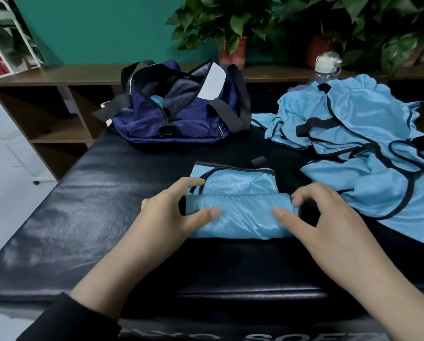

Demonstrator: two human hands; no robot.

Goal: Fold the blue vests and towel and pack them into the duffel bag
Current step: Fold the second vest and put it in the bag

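A light blue vest with dark trim [235,200] lies partly rolled on the black padded table [83,217] just in front of me. My left hand [171,212] grips the roll's left end, thumb on top and fingers curled behind. My right hand [321,215] grips the right end the same way. A navy duffel bag [181,114] stands open at the far middle of the table, with something blue showing inside. A loose heap of more blue vests [358,143] lies to the right.
A clear water bottle with a white cap [325,67] stands behind the vest heap. A low brown shelf [58,94] runs behind the table with potted plants [230,33] on it. The table's left edge drops to a white floor.
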